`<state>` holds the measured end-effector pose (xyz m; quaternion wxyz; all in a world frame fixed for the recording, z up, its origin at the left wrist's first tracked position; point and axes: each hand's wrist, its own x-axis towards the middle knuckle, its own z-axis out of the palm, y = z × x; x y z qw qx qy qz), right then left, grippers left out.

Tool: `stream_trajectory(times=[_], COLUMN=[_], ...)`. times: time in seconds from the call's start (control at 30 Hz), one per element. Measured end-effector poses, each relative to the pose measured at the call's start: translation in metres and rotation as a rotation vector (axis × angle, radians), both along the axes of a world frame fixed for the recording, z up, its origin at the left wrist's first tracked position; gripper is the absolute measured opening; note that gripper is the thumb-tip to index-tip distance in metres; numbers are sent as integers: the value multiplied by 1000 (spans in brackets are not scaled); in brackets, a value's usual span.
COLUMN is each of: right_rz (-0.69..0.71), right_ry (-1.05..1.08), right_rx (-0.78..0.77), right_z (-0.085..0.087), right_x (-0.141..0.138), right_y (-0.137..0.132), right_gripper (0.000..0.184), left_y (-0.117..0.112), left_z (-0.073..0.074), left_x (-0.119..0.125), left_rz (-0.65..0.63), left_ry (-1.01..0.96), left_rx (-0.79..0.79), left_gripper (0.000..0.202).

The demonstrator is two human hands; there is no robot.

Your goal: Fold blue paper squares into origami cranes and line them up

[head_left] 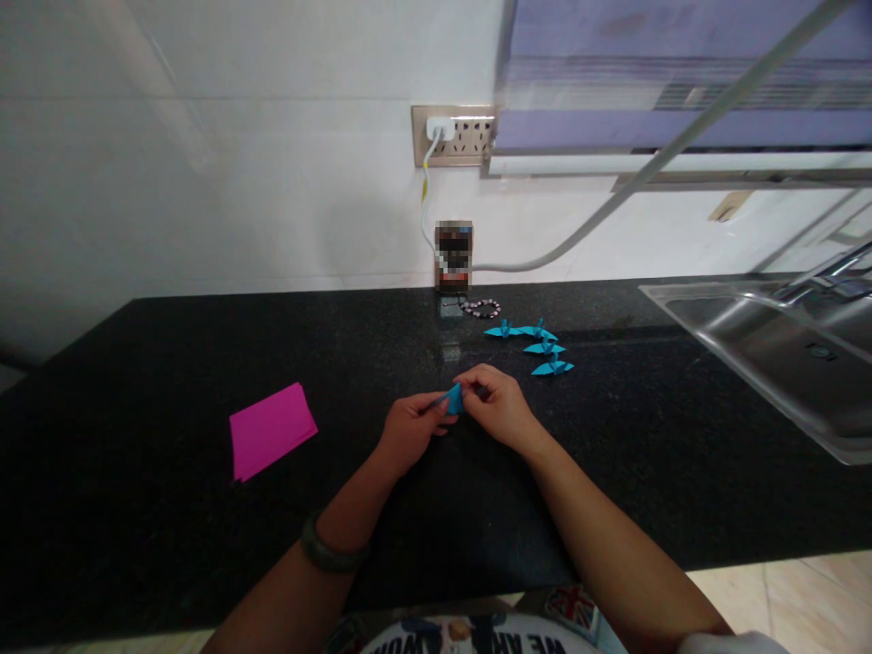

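Between fingers (431, 400), blue paper (454, 399) is partly hidden.

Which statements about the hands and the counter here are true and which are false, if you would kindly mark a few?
1. The left hand and right hand both hold the blue paper. True.
2. Nothing lies left of the hands. False: pink sheets lie there.
3. Four blue birds rest on the counter. True.
4. Both arms are bare. False: the left arm wears a bangle.
5. A plug is in the socket. True.
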<state>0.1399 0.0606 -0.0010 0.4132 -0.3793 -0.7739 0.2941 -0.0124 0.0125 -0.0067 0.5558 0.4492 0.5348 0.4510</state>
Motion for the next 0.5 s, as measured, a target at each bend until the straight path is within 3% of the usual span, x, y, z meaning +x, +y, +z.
stream_trajectory(times=[0.17,0.5], right_rz=[27,115], right_ry=[69,98], right_rx=[-177,-244], right_z=[-2,3], right_x=[-1,2], right_y=[-2,-1], right_gripper=[24,24], left_y=[-1,0], left_z=[5,2], left_x=[2,-6], left_rz=[-5,-94], left_ry=[-117,-208], left_rx=[-100,-98], left_gripper=[41,33])
